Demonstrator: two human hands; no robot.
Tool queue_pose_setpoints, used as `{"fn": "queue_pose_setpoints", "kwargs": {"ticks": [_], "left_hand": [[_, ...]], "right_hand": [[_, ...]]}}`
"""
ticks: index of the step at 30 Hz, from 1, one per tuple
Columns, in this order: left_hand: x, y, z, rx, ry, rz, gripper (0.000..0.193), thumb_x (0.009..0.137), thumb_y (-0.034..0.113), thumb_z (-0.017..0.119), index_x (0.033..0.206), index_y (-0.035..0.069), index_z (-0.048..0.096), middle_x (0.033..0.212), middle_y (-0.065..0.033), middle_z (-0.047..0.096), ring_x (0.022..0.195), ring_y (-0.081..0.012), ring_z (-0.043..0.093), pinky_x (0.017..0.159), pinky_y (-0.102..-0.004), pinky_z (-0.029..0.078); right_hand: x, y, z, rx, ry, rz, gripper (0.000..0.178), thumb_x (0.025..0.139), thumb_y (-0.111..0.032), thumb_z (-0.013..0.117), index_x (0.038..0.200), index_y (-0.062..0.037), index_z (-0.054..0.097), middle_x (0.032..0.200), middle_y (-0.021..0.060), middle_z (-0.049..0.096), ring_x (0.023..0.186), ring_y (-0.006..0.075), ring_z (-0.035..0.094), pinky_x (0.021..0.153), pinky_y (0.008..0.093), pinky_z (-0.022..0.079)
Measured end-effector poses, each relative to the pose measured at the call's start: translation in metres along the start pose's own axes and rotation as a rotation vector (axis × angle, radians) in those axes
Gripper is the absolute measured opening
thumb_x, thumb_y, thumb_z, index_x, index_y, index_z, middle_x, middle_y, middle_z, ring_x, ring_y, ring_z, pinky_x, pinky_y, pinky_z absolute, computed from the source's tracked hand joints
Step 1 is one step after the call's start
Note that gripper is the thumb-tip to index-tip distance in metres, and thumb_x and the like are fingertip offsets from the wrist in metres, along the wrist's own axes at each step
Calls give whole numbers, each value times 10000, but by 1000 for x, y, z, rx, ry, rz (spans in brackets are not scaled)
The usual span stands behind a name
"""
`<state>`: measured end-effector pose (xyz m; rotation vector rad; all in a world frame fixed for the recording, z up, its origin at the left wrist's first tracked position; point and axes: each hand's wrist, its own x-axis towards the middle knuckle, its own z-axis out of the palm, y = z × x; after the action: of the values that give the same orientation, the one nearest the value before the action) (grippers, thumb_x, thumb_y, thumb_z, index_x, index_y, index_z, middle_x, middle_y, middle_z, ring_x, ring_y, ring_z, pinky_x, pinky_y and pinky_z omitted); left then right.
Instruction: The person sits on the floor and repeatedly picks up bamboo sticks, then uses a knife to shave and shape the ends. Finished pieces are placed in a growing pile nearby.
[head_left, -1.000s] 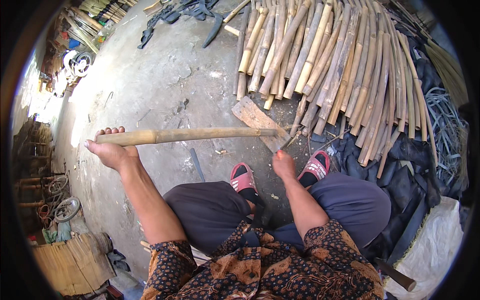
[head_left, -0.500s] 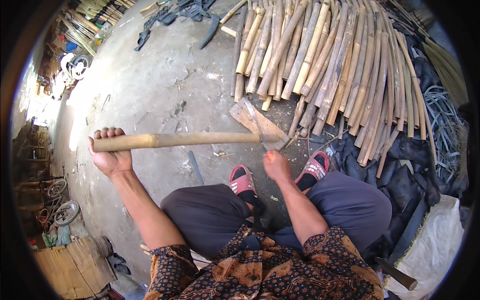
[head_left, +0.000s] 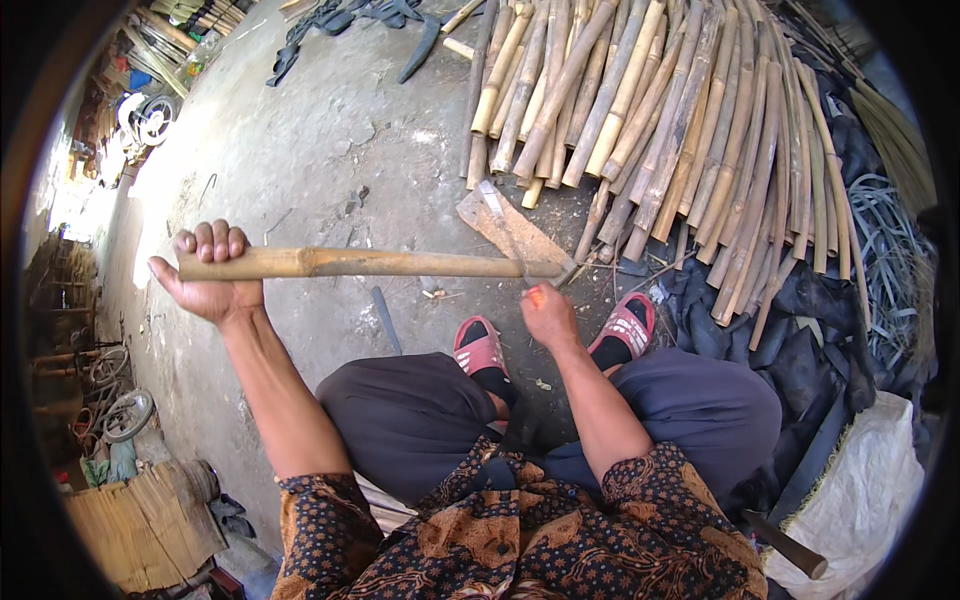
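My left hand (head_left: 212, 270) is closed around the left end of a bamboo pole (head_left: 400, 264), which lies nearly level across in front of me. The pole's far right end rests by a worn wooden block (head_left: 541, 245) on the floor. In my right hand (head_left: 550, 315), the fingers are wrapped around the orange-red handle of a long knife. Its blade (head_left: 498, 212) slants up and left, crossing the pole near the right end; whether the edge bites into the bamboo I cannot tell.
A large heap of cut bamboo poles (head_left: 640, 110) lies ahead on the right, with black sheet scraps (head_left: 800, 370) and blue-grey strips (head_left: 885, 250) beside it. A dark flat strip (head_left: 385, 320) lies left of my sandalled feet. A wooden-handled tool (head_left: 790, 548) rests by a white sack (head_left: 860, 500).
My left hand and its end of the pole have moved slightly up and left. My right hand with the knife has shifted a little up and left, the blade still crossing the pole.
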<state>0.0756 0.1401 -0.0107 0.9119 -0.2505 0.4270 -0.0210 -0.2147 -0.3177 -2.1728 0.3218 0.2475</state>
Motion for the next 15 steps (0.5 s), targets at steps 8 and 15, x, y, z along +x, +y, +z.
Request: {"fn": "queue_pose_setpoints", "kwargs": {"ticks": [8, 15], "left_hand": [[-49, -121, -26, 463, -330, -394, 862, 879, 591, 714, 1468, 41, 408, 1400, -156, 572, 1293, -304, 565, 1056, -515, 482], [-122, -210, -95, 408, 336, -667, 426, 1041, 332, 589, 1313, 37, 449, 1205, -135, 632, 1085, -241, 658, 932, -419, 580]], "right_hand": [[6, 61, -6, -146, -29, 227, 385, 891, -334, 584, 1077, -15, 692, 1057, 296, 697, 1036, 475, 664, 907, 535, 527], [13, 86, 2, -172, -12, 222, 342, 866, -288, 602, 988, 21, 684, 956, 280, 705, 934, 446, 689, 836, 512, 521]]}}
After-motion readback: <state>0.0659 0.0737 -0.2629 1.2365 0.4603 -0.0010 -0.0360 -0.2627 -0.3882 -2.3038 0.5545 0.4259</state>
